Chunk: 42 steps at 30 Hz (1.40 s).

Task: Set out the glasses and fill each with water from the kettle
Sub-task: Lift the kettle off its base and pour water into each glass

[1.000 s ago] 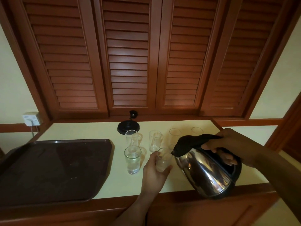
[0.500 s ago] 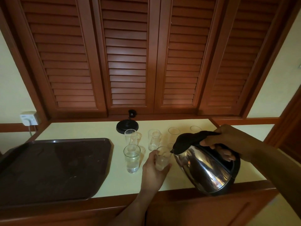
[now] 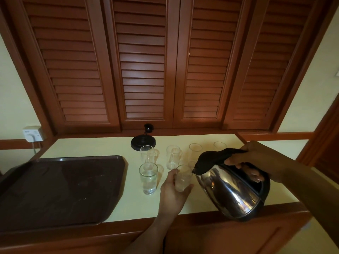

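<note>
Six glasses (image 3: 173,158) on counter, one kettle (image 3: 233,191). Left hand (image 3: 173,195) grip around one glass; right hand (image 3: 256,156) grip closed on kettle handle.

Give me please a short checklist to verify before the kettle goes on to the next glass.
1. Right hand grips the kettle by its handle: ok.
2. Left hand steadies the held glass on the counter: ok.
3. Spout is at the held glass's rim: ok.
4. Held glass is full enough: cannot tell.
5. Front-left glass already holds water: ok.
6. Back-row glasses are upright and waiting: ok.
</note>
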Each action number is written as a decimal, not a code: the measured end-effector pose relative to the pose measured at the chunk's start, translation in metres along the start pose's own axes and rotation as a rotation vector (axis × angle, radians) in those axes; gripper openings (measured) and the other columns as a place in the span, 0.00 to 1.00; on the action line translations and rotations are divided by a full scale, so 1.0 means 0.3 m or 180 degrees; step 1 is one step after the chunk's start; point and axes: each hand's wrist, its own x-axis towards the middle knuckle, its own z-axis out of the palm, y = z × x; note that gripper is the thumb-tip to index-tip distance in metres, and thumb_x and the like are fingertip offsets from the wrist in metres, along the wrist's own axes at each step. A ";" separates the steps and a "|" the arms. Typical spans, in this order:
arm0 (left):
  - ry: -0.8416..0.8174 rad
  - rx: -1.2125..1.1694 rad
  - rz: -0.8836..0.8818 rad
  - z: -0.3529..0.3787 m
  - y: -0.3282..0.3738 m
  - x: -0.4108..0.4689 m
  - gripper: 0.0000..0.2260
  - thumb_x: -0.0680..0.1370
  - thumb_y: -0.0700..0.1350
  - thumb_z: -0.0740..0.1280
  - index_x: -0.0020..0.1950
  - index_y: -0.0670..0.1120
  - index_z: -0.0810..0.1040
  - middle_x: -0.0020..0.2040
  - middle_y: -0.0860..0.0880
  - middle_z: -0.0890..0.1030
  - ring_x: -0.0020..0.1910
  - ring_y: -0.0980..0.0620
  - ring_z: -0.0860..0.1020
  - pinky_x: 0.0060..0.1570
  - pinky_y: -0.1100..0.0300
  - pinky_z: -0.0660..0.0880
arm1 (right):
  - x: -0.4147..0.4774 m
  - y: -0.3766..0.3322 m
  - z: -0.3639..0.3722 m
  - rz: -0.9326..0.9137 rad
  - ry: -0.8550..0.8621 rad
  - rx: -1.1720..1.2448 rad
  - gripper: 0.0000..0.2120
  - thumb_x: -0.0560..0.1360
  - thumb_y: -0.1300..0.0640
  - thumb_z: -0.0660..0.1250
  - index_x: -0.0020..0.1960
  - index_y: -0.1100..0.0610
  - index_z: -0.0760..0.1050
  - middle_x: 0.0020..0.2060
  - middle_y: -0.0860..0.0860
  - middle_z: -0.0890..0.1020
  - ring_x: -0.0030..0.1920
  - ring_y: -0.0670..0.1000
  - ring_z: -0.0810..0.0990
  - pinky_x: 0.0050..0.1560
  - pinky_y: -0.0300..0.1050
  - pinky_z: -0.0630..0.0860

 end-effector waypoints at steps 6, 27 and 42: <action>-0.0010 0.0001 -0.0034 0.003 -0.009 -0.001 0.27 0.70 0.51 0.81 0.65 0.57 0.72 0.53 0.63 0.82 0.52 0.68 0.80 0.46 0.74 0.77 | -0.004 0.001 -0.004 -0.0037 -0.0021 0.0022 0.23 0.81 0.62 0.74 0.27 0.55 0.80 0.20 0.53 0.74 0.17 0.48 0.70 0.22 0.36 0.71; 0.0098 -0.0082 0.0042 0.013 -0.023 0.004 0.26 0.70 0.51 0.81 0.65 0.55 0.74 0.52 0.58 0.84 0.51 0.61 0.82 0.49 0.64 0.81 | -0.041 0.228 0.028 -0.0204 0.0279 0.0871 0.21 0.66 0.46 0.87 0.32 0.59 0.80 0.19 0.54 0.73 0.16 0.50 0.70 0.23 0.42 0.72; 0.0142 -0.0124 -0.0143 0.032 -0.012 0.051 0.27 0.71 0.48 0.81 0.65 0.55 0.74 0.55 0.59 0.85 0.53 0.59 0.84 0.52 0.59 0.82 | -0.082 0.554 0.005 -0.0433 0.1141 0.2104 0.13 0.78 0.66 0.70 0.38 0.74 0.76 0.17 0.54 0.70 0.15 0.50 0.68 0.26 0.45 0.72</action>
